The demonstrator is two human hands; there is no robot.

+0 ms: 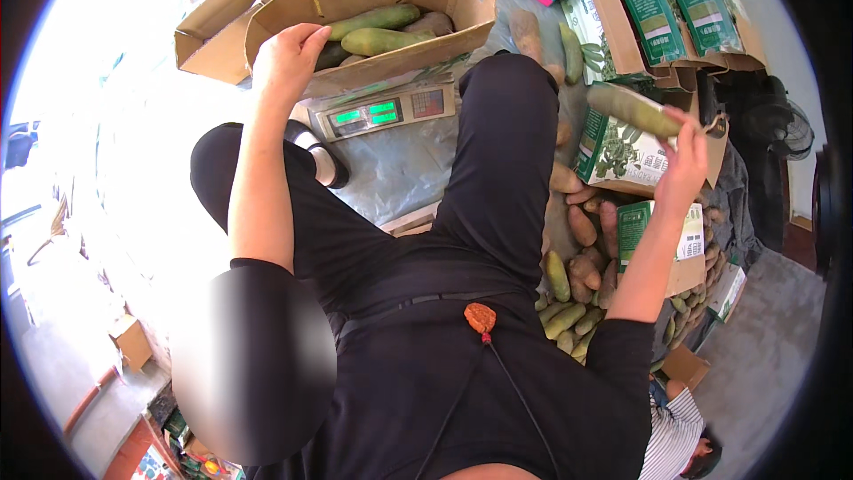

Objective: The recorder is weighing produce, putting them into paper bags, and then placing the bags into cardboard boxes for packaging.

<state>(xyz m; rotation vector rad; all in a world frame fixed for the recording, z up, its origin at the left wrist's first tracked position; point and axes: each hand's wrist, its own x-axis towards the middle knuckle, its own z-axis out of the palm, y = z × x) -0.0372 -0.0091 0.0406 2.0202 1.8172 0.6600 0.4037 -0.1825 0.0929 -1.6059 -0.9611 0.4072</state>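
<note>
My right hand (682, 158), raised at the right, grips one end of a long green radish (635, 113). The radish is slightly blurred and lies almost level in front of a white-and-green carton. At the upper left, my left hand (286, 60) has its fingers closed on the near rim of an open brown cardboard box (391, 64). Inside the box lie green radishes (382, 41) and some brownish roots (434, 24). The box rests on a digital scale (384, 116) with a lit green display.
Brown roots (582, 227) and more green radishes (564, 320) lie on the floor by my right leg. Green-and-white cartons (653, 13) stand at the upper right. A black fan (782, 129) is beyond them. Another person in a striped shirt (673, 436) is at the lower right.
</note>
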